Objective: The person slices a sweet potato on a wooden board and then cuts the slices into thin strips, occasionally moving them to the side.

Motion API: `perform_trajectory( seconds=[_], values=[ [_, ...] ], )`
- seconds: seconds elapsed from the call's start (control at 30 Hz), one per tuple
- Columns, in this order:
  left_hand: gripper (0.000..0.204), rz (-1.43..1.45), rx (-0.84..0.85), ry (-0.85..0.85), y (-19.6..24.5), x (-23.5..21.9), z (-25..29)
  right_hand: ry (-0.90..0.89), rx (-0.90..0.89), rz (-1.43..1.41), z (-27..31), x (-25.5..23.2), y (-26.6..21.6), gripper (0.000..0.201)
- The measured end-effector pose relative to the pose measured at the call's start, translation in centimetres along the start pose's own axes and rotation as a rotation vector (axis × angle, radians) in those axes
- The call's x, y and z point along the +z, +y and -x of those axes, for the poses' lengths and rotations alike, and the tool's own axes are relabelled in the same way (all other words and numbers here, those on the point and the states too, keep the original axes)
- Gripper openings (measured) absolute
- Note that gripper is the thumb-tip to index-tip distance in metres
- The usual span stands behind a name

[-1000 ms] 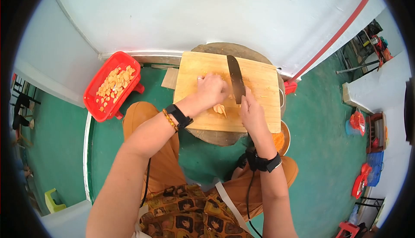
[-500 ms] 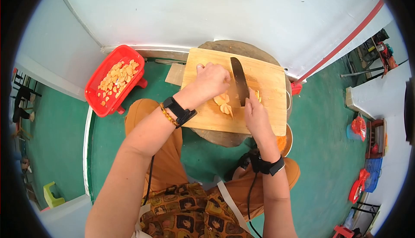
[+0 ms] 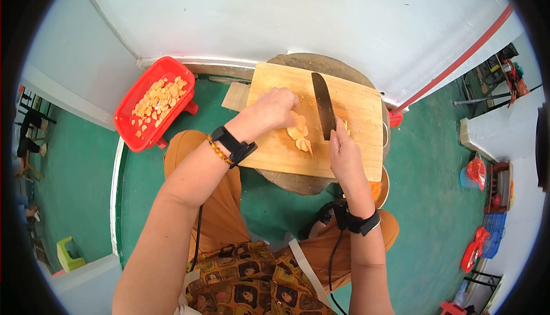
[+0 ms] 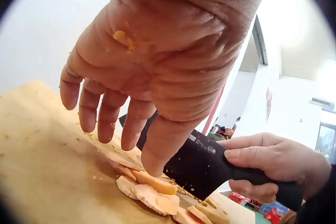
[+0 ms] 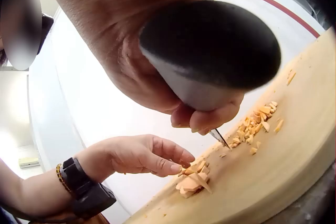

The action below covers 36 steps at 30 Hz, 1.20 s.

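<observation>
My right hand (image 3: 346, 152) grips the black handle of a broad-bladed kitchen knife (image 3: 324, 102), whose dark blade stands over the wooden cutting board (image 3: 269, 77). Just left of the blade lies a small pile of pale orange vegetable slices (image 4: 152, 192). Over that pile my left hand (image 3: 274, 109) hovers with loosely bent, spread fingers and holds nothing; its thumb tip is right at the slices in the right wrist view. Small orange bits stick to its palm. To the right of the blade, finely cut orange pieces (image 5: 257, 121) are scattered on the board.
The board lies on a round wooden stump (image 3: 298, 184) near the white wall (image 3: 275, 11). A red plastic basin (image 3: 127, 134) with many orange slices stands left. A bowl (image 3: 385, 186) of orange shreds sits below the board's right corner, partly hidden by my arm.
My left hand lifted off the slices with curled fingers, then came back over them with its fingers loosened. The right hand keeps its grip on the knife, which has hardly moved.
</observation>
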<state>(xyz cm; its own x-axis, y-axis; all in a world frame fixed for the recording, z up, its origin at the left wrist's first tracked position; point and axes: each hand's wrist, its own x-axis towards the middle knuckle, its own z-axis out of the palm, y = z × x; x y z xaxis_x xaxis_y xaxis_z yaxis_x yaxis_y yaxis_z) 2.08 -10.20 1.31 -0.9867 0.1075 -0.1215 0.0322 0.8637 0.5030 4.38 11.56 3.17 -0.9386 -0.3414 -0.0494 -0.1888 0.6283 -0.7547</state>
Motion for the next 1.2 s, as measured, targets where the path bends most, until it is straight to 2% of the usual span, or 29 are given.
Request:
perform_trajectory(
  seconds=[0.17, 0.27, 0.37, 0.47, 0.57, 0.67, 0.77, 0.87, 0.97, 1.07, 1.17, 1.2],
  values=[
    [0.04, -0.025, 0.132, 0.043, -0.9, 1.2, -0.5, -0.022, -0.022, 0.044, 0.1, 0.6, 0.3, 0.041],
    [0.036, 0.101, 0.072, -0.02, -0.9, 1.1, -0.8, -0.008, 0.023, -0.022, -0.3, 0.7, 1.2, 0.04],
    [0.032, 0.153, 0.076, -0.013, -1.1, 1.1, -0.7, -0.012, 0.055, -0.031, -0.2, 0.0, 1.0, 0.04],
    [0.031, 0.162, 0.042, 0.035, -1.0, 1.1, -1.1, -0.024, 0.083, 0.018, -0.3, -0.4, 0.8, 0.04],
    [0.026, 0.248, 0.102, 0.134, 0.1, 0.8, -1.1, 0.011, 0.025, -0.007, -0.2, -0.3, 1.4, 0.039],
    [0.027, 0.259, 0.144, 0.25, 1.6, 3.1, -1.9, 0.052, 0.064, -0.038, -0.3, -0.3, 1.0, 0.039],
    [0.025, 0.14, 0.117, 0.172, 3.9, 3.7, -1.5, 0.043, 0.094, -0.049, -0.4, -0.6, 0.7, 0.039],
    [0.024, 0.009, 0.173, 0.168, 4.0, 5.4, -1.7, 0.043, 0.026, -0.059, -0.6, -0.1, 1.8, 0.039],
    [0.023, -0.013, 0.118, 0.209, 4.6, 5.0, -1.1, 0.045, 0.008, -0.042, -0.6, 0.0, 1.8, 0.039],
    [0.021, -0.025, 0.056, 0.136, 4.9, 3.7, -0.6, 0.066, 0.028, -0.063, -0.5, -0.4, 0.7, 0.039],
    [0.016, -0.021, 0.052, 0.141, 4.3, 3.7, -0.4, 0.138, -0.07, -0.042, -0.9, 0.3, 1.8, 0.037],
    [0.014, -0.023, 0.053, 0.15, 4.2, 3.8, -0.4, 0.103, -0.035, -0.03, -1.0, 0.4, 1.8, 0.037]
  ],
)
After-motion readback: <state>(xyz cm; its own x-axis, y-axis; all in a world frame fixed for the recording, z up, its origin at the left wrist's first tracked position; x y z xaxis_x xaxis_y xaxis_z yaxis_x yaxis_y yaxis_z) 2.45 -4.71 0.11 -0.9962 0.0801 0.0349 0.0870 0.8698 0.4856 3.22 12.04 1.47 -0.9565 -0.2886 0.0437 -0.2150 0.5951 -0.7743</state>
